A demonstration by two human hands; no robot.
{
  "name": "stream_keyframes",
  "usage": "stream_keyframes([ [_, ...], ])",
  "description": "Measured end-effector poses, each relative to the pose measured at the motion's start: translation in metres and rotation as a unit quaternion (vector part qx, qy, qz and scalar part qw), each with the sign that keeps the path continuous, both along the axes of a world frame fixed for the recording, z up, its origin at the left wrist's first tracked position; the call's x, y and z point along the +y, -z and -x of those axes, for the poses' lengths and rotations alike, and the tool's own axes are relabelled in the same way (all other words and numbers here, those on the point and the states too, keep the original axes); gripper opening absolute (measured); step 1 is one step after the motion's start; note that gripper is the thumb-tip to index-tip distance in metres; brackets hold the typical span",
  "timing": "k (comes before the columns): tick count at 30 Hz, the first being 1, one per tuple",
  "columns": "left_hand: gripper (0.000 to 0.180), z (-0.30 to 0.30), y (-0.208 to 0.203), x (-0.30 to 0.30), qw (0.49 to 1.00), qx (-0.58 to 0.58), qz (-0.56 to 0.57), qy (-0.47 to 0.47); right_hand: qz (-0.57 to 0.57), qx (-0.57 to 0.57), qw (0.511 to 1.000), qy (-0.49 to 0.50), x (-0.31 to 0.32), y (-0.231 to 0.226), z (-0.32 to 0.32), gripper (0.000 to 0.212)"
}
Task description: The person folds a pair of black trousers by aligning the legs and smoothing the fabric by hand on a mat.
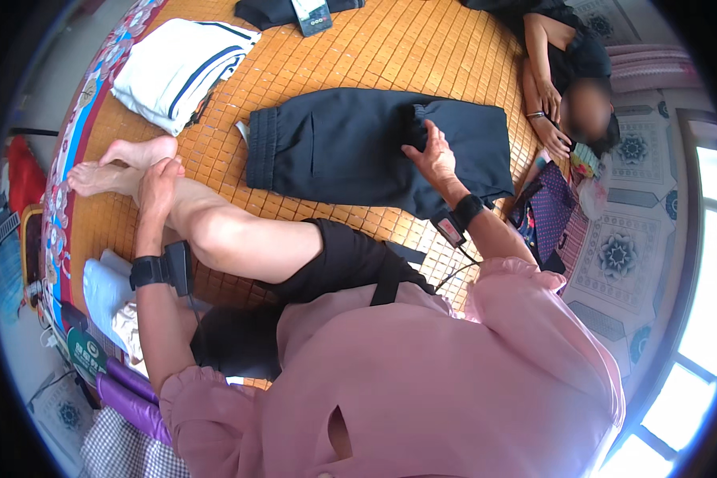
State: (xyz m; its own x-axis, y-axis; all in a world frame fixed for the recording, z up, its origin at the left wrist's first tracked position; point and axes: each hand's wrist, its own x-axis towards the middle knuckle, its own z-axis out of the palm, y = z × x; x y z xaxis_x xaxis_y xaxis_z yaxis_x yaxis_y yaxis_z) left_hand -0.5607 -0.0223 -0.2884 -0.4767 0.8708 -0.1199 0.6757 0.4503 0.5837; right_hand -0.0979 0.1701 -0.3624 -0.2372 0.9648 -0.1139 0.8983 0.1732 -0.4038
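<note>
Dark trousers [350,143] lie folded lengthwise on the woven mat, with the ribbed elastic waistband to the left. Toward the right end, one part is folded back over the rest, and its gathered edge shows near my fingers. My right hand [436,159] is over this folded part, thumb and fingers apart, holding nothing. Whether it touches the cloth I cannot tell. Down at the left, my left hand [159,187] is closed round my ankle, just beside my bare feet [103,171]. Both wrists carry black straps with small devices.
White folded clothing [167,68] with dark stripes lies at the far left. A phone [312,16] rests on dark cloth [259,12] at the far edge. Another person [554,64] lies at the far right, near a purple patterned cloth [548,199]. Light blue cloth [107,291] is at left.
</note>
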Motion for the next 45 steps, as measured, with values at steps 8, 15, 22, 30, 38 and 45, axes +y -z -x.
stream_keyframes([
  [8, 0.034, -0.007, -0.021, -0.026, 0.996, -0.027, 0.066, 0.049, -0.013, -0.119, 0.992, -0.026, -0.004, 0.008, 0.002, 0.081],
  [15, 0.034, -0.019, -0.029, -0.032, 0.996, -0.064, 0.001, 0.061, 0.002, -0.095, 0.994, -0.059, 0.01, -0.002, -0.001, 0.076],
  [22, 0.028, -0.057, -0.088, -0.059, 0.991, 0.007, -0.091, 0.092, -0.056, -0.029, 0.99, -0.126, -0.031, -0.045, -0.021, 0.083],
  [30, 0.033, -0.095, -0.112, -0.086, 0.99, -0.078, -0.111, -0.036, -0.058, 0.009, 0.899, -0.434, -0.087, -0.023, 0.049, 0.057],
  [38, 0.035, -0.105, -0.104, -0.06, 0.99, -0.08, -0.069, -0.089, -0.089, 0.101, 0.871, -0.472, -0.04, 0.024, 0.118, 0.024],
  [45, 0.038, -0.069, -0.075, -0.032, 0.986, -0.161, -0.05, 0.009, -0.002, 0.155, 0.892, -0.425, -0.058, 0.019, 0.152, 0.035],
])
